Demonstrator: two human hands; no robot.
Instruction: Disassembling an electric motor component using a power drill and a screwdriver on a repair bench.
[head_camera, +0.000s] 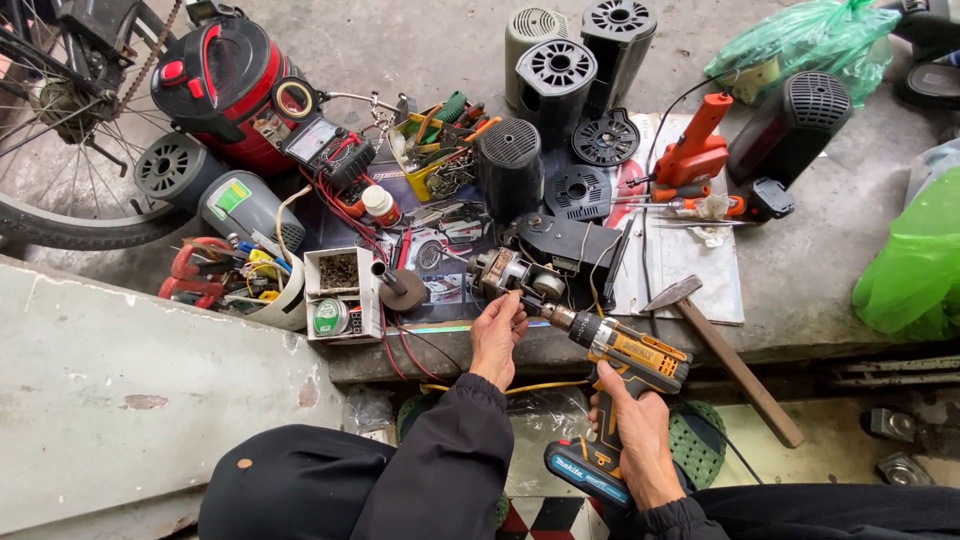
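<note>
Drill (628, 352) sits gripped in the right hand (640, 432), tip at the motor (510, 273); left hand (497, 335) pinches the motor near the worktop's front edge.

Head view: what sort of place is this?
Probably an informal repair spot on bare concrete ground. A small motor lies opened under a cordless drill gripped by the right hand, with a multimeter and a hammer close by.

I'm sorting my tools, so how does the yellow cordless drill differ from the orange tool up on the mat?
The yellow cordless drill is gripped in the right hand, bit against the motor; the orange tool lies untouched. The drill carries a battery; the orange one trails a cord. Both are pistol-shaped.
</note>
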